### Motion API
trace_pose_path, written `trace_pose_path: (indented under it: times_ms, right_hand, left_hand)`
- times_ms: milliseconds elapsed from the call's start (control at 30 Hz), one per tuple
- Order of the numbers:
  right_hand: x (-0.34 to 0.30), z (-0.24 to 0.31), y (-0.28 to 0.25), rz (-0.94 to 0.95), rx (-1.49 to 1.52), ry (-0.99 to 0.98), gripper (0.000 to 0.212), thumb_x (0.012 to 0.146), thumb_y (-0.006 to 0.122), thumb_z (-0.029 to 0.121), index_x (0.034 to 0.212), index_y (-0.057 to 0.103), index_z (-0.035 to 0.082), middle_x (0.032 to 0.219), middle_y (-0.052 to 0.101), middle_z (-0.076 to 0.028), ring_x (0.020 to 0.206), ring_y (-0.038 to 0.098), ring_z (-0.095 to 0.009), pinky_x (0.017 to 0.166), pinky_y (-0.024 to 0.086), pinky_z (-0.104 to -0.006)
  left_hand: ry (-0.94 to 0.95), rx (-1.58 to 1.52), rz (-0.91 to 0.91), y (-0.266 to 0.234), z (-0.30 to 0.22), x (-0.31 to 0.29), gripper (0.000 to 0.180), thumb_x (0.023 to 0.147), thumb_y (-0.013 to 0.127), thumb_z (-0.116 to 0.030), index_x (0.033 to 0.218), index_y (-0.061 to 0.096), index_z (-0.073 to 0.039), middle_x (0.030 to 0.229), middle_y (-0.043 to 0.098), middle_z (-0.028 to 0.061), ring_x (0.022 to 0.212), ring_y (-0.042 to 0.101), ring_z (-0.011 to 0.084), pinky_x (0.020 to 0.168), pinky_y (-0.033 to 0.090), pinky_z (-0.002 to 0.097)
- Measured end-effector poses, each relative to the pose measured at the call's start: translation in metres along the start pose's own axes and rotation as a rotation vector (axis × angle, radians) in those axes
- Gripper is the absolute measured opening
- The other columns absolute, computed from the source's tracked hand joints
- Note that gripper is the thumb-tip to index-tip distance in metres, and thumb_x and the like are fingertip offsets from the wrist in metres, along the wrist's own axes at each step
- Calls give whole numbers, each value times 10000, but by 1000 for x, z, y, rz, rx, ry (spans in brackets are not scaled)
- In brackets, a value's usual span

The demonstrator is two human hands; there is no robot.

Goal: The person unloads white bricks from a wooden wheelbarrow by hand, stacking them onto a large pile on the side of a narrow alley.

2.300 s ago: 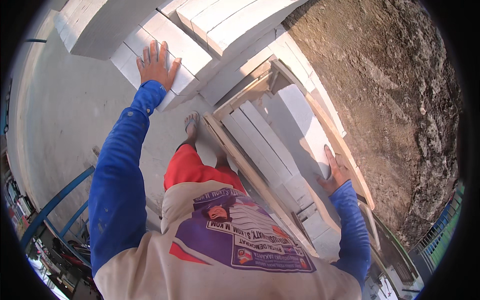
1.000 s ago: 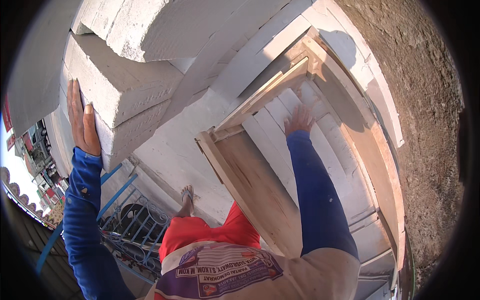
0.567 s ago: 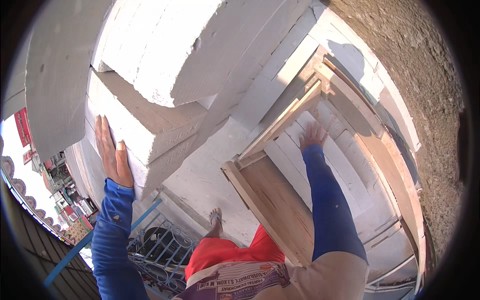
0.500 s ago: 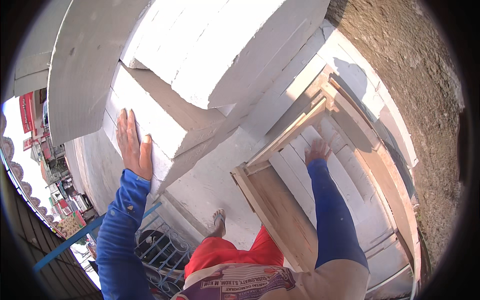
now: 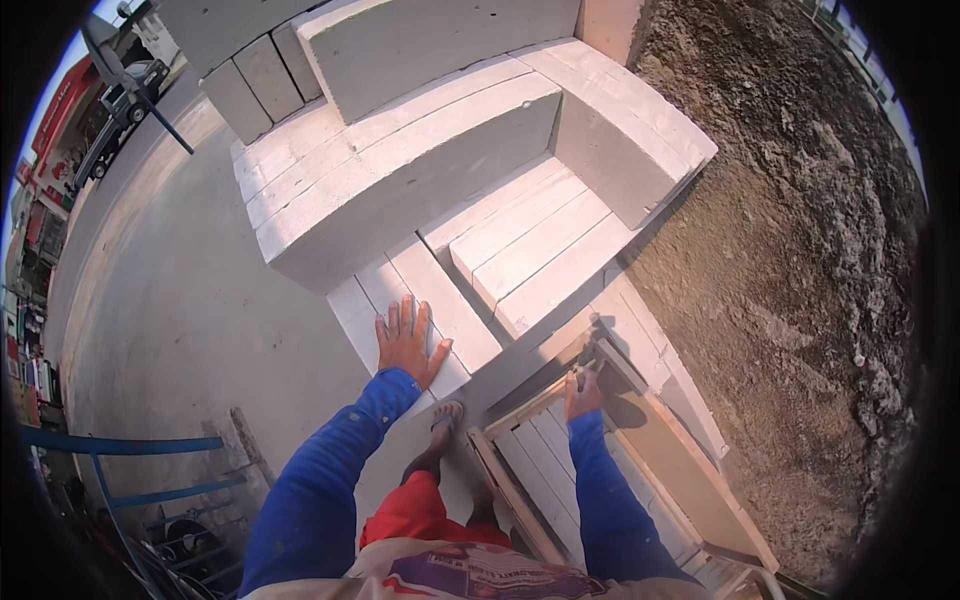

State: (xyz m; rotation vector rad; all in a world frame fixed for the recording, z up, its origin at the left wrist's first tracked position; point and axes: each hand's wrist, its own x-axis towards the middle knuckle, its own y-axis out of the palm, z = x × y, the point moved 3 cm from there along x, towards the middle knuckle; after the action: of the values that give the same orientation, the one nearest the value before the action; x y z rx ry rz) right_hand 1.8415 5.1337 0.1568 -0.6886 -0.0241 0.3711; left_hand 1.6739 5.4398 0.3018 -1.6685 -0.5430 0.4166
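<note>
My left hand (image 5: 408, 345) lies flat with fingers spread on top of white lightweight concrete blocks (image 5: 455, 325) at the near end of the stack. To its right, my right hand (image 5: 582, 392) is closed at the far corner of a wooden frame (image 5: 690, 445) with raised side boards; its fingers appear wrapped around the far rail. More white blocks (image 5: 540, 435) lie side by side inside the frame, partly hidden by my right forearm. Blue sleeves cover both forearms.
Stepped stacks of pale blocks (image 5: 400, 165) rise ahead. A rough earthen mound (image 5: 770, 290) borders the right side. Concrete ground (image 5: 200, 290) stretches left, with a blue metal railing (image 5: 130, 442) at lower left and a parked vehicle (image 5: 120, 110) farther off. My sandalled foot (image 5: 450, 412) stands beside the stack.
My view has swung, showing more of the stack and ground. My right hand has left the blocks inside the frame and closed at its far corner. My left hand still rests on blocks.
</note>
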Motion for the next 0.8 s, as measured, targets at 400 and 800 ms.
trace_pose_path:
  times_ms: [400, 800]
  right_hand:
    - [-4, 193, 8, -118, 105, -174, 393, 959, 526, 316, 1163, 566, -17, 1003, 661, -212, 919, 646, -314, 819, 495, -397]
    - [40, 331, 74, 125, 890, -31, 696, 980, 538, 344, 1474, 215, -26, 1339, 462, -222, 1236, 465, -276, 1003, 412, -345]
  left_hand:
    - [-956, -1645, -1007, -4, 269, 87, 783, 975, 327, -594, 1504, 220, -26, 1556, 207, 172, 1434, 217, 295, 1165, 192, 383]
    - [-754, -2189, -446, -19, 174, 54, 947, 899, 288, -759, 1518, 207, -46, 1520, 304, 203, 1412, 265, 318, 1150, 229, 409]
